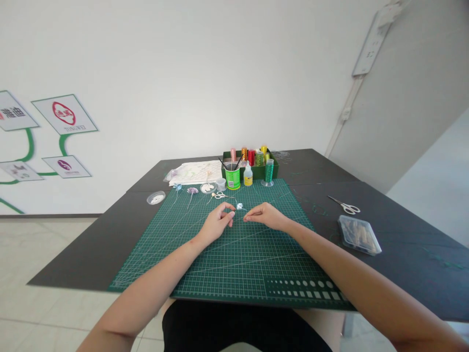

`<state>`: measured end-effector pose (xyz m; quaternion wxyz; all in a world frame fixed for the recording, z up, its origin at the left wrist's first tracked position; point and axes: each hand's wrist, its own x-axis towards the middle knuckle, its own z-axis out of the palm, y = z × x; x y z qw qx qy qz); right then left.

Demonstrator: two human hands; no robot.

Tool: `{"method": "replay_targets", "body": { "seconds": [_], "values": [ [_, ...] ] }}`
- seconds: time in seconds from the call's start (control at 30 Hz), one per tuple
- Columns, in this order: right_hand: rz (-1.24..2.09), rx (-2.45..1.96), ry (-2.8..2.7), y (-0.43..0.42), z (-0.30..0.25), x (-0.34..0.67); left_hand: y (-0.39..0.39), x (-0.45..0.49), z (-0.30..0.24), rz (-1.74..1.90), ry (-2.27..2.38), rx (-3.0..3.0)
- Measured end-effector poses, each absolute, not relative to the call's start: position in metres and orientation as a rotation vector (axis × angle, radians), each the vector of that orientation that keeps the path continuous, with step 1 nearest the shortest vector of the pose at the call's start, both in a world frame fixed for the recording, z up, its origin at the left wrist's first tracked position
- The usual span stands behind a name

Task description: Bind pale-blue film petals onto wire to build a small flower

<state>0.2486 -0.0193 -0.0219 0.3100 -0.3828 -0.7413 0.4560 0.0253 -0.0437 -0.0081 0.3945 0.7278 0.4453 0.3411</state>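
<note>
A small pale blue flower (239, 206) is between my two hands, above the green cutting mat (234, 259). My left hand (217, 222) has its thumb and forefinger closed at the flower's left side, and they seem to pinch its edge or stem. On the other side, my right hand (266, 216) makes a pinch with the fingertips pressed together. A fine pale strand shows between the flower and those fingertips, too thin to make out clearly. Just beyond my left hand lie small white-handled scissors (220, 195).
Behind stand a green tin (232, 179) of tools, a glue bottle (248, 175), a teal thread spool (269, 171) and a box (276, 168) of spools. Finished-looking flowers (192, 190) lie left. At right are larger scissors (348, 208) and a plastic case (359, 235).
</note>
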Motion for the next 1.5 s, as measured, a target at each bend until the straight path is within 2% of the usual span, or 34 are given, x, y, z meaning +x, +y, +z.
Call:
{"method": "replay_targets", "body": {
  "seconds": [0.2, 0.37, 0.47, 0.57, 0.63, 0.7, 0.83, 0.9, 1.03, 1.27, 1.5],
  "values": [
    [1.281, -0.989, -1.892, -0.021, -0.024, 0.247, -0.041, 0.025, -0.009, 0.866, 1.104, 1.679],
    [1.373, -1.11, -1.566, -0.017, -0.027, 0.247, -0.039, 0.022, -0.004, 0.913, 1.089, 1.588],
    [1.231, -1.178, -1.479, -0.011, -0.029, 0.25, -0.038, 0.021, -0.003, 0.927, 1.081, 1.576],
    [0.964, -1.146, -1.602, -0.01, -0.029, 0.249, -0.039, 0.022, -0.001, 0.909, 1.074, 1.579],
    [0.909, -1.08, -1.726, -0.015, -0.027, 0.244, -0.041, 0.023, 0.001, 0.901, 1.065, 1.583],
    [1.05, -1.025, -1.777, -0.026, -0.024, 0.235, -0.043, 0.024, 0.001, 0.904, 1.057, 1.594],
    [1.65, -0.873, -1.583, -0.051, -0.014, 0.216, -0.041, 0.023, -0.002, 0.919, 1.048, 1.642],
    [1.705, -0.881, -1.549, -0.059, -0.01, 0.21, -0.039, 0.022, -0.005, 0.923, 1.048, 1.668],
    [1.445, -1.008, -1.708, -0.06, -0.01, 0.209, -0.036, 0.021, -0.007, 0.928, 1.072, 1.71],
    [0.66, -1.175, -2.115, -0.057, -0.02, 0.213, -0.038, 0.022, -0.008, 0.905, 1.118, 1.759],
    [0.537, -1.172, -2.186, -0.059, -0.012, 0.215, -0.036, 0.022, -0.011, 0.872, 1.107, 1.726]
  ]
}}
